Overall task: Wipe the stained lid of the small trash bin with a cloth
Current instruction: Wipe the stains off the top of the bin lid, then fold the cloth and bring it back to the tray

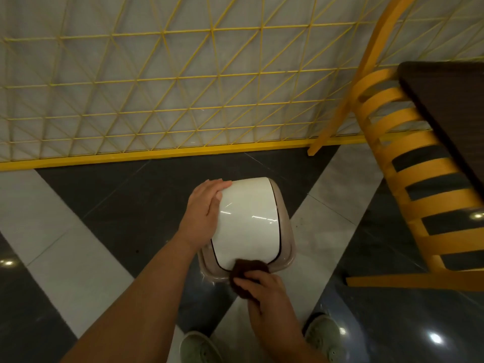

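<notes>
1. The small trash bin (pixel 284 254) stands on the tiled floor (pixel 78 231), just in front of the person's shoes (pixel 324 334), and a yellow wire fence (pixel 157 87) is beyond it. Its white lid (pixel 246 221) is domed and glossy, and it reflects the ceiling lights.

2. The left hand (pixel 204 208) lies on the far left edge of the lid. The palm is flat against the side and the fingers reach over the top corner. The fingers look rather straight, so the hand presses more than it grips. I judge that it is there to steady the bin, so that the light bin does not slide or tip under the rubbing.

3. The right hand (pixel 262 286) is at the near edge of the lid, and its fingers are curled around a dark brown cloth (pixel 248 271). The cloth is bunched into a pad and it touches the lid where the white surface meets the beige rim. A bunched pad probably gives more pressure on one spot.

4. I cannot see a clear stain on the open part of the lid; perhaps it is under the cloth.

5. To the right of the right hand stands a yellow slatted chair (pixel 408 179), with a dark counter (pixel 445 100) above it. Both are well apart from the bin.
</notes>
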